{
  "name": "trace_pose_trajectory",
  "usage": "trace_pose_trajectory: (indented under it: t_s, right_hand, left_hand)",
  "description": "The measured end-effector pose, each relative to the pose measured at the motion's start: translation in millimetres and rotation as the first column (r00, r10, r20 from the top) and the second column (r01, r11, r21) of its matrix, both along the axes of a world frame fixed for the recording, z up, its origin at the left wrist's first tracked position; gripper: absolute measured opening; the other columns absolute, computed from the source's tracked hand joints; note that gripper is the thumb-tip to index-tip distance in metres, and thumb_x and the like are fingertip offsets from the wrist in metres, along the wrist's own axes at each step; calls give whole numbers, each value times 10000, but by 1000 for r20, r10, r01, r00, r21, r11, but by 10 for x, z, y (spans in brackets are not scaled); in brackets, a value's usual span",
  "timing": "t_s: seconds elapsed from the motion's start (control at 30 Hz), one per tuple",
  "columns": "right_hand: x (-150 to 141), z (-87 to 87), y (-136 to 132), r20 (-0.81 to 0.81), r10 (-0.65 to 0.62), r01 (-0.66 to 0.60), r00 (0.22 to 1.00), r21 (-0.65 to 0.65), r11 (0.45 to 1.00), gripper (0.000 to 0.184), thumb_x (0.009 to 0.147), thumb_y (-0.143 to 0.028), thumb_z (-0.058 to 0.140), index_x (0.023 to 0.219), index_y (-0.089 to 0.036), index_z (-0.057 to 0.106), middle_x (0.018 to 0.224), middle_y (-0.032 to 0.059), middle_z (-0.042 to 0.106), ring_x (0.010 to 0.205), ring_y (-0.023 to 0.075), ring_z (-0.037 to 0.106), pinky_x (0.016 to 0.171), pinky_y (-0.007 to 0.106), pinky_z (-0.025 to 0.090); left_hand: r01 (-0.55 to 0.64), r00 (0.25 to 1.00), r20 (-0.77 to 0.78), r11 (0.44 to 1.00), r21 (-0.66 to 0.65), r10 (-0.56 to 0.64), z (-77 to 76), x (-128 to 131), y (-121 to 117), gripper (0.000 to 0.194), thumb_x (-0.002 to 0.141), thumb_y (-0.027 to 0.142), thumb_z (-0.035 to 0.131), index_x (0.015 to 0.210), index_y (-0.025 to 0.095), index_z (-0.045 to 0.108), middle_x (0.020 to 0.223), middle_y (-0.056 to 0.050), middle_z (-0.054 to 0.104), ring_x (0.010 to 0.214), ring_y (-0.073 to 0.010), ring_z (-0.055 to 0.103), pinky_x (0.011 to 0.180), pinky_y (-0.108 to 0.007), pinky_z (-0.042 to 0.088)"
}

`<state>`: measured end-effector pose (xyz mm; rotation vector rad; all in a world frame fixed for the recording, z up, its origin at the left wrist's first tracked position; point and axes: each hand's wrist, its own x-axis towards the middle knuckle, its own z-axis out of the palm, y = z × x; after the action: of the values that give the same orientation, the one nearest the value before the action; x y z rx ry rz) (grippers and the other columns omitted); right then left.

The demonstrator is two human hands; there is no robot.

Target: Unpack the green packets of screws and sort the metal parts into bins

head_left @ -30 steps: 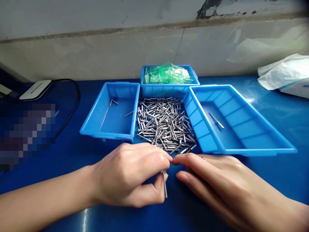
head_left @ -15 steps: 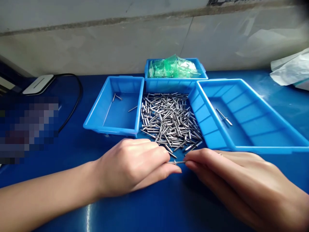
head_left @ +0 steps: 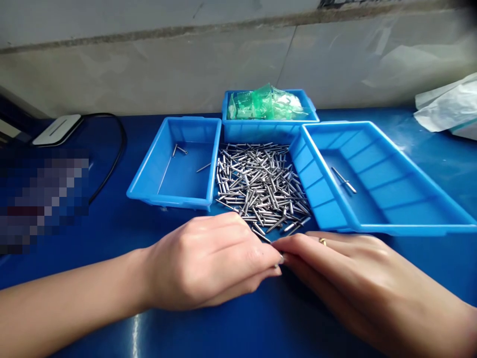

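My left hand (head_left: 208, 263) and my right hand (head_left: 346, 278) meet fingertip to fingertip above the table, just in front of a heap of metal fasteners (head_left: 261, 184). Both are closed in a pinch on a slim blind rivet, now almost wholly hidden by the fingers. Rivets with thin stems and threaded screws lie mixed in the heap. Left of it, a blue bin (head_left: 179, 174) holds a few small screws or rivets. In the larger blue bin (head_left: 402, 169) on the right lies a single blind rivet (head_left: 345, 180).
A third blue bin (head_left: 261, 133) with green and clear plastic bags (head_left: 264, 104) stands behind the heap, near the wall. At the left are a white flat device (head_left: 57, 130) and a black cable (head_left: 121, 149). White crumpled wrapping (head_left: 447, 102) lies far right.
My hands have drawn together, closing the gap where the rivet's thin stem and flange showed between them. The bins and heap stay put, apart from a slight shift of the view.
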<state>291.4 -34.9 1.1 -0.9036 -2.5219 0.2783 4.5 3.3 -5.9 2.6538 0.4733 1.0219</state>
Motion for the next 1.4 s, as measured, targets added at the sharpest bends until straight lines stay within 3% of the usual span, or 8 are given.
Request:
trace_pose_trajectory:
  t_s: [0.1, 0.23, 0.5, 0.77, 0.97, 1.17, 1.27, 1.4]
  right_hand:
    - [11, -9, -14, -22, -11, 11, 1000, 0, 1000, 391, 1141, 37, 500, 968, -283, 642, 797, 13, 862, 516, 163, 772, 505, 294, 546]
    - [72, -1, -114, -61, -75, 76, 995, 26, 997, 375, 1293, -79, 505, 1020, -309, 619, 757, -37, 782, 490, 157, 684, 514, 349, 486]
    - [97, -50, -199, -110, -102, 104, 989, 8, 995, 394, 1330, -183, 592, 963, -322, 628, 892, -5, 898, 662, 210, 843, 549, 392, 510]
    - [29, 16, -13, -13, 12, -12, 1000, 36, 999, 547, 1378, -133, 429, 910, -265, 680, 757, 8, 813, 513, 142, 733, 510, 300, 523]
    - [45, 26, -44, -4, 27, -27, 1000, -5, 1000, 475, 1295, -37, 438, 953, -247, 693, 749, 5, 797, 519, 166, 751, 498, 311, 543]
    - [25, 44, -14, -29, 40, -42, 999, -67, 997, 616, 1452, -278, 295, 992, -231, 703, 751, -16, 780, 511, 114, 722, 524, 286, 517]
    - [2, 51, -2, -31, 40, -43, 999, -88, 995, 657, 1449, -254, 281, 931, -244, 685, 684, -50, 681, 462, 95, 618, 489, 283, 460]
    - [-43, 51, -18, -3, 26, -26, 1000, -101, 995, 689, 1432, -201, 289, 899, -229, 724, 694, -29, 714, 474, 106, 664, 485, 286, 489]
  left_hand:
    - [-53, 997, -48, 998, 32, 54, 20, 29, 10, 274, 1315, 115, 710, 1089, 193, 846, 803, 14, 850, 626, -153, 794, 711, -260, 696]
    - [-52, 991, -117, 997, 63, 59, 32, 42, 36, 433, 1339, 113, 593, 966, 181, 801, 758, 21, 816, 537, -143, 673, 554, -326, 529]
    - [4, 983, -182, 994, 107, 15, 7, 21, 31, 355, 1299, 100, 681, 974, 182, 799, 811, 5, 870, 555, -159, 673, 535, -355, 534]
    - [-24, 989, -142, 989, 144, 44, 65, 46, 32, 490, 1302, 49, 584, 859, 218, 709, 661, 48, 695, 486, -154, 578, 517, -374, 441]
    - [-10, 990, -137, 999, 42, 15, 99, 34, 56, 518, 1389, 125, 483, 953, 203, 750, 751, 22, 804, 551, -142, 668, 582, -323, 547]
    - [25, 997, -81, 997, 74, -19, 64, -7, 40, 259, 1389, 163, 554, 1276, 139, 787, 968, -45, 933, 764, -184, 900, 709, -309, 680]
    - [18, 999, -50, 996, 82, -14, 70, -20, 23, 153, 1359, 138, 641, 1320, 165, 786, 964, -15, 947, 757, -164, 907, 730, -291, 696]
    - [8, 997, -75, 997, 79, -2, 107, -26, -11, 167, 1274, 68, 726, 1248, 201, 823, 900, 28, 906, 702, -143, 850, 709, -282, 670]
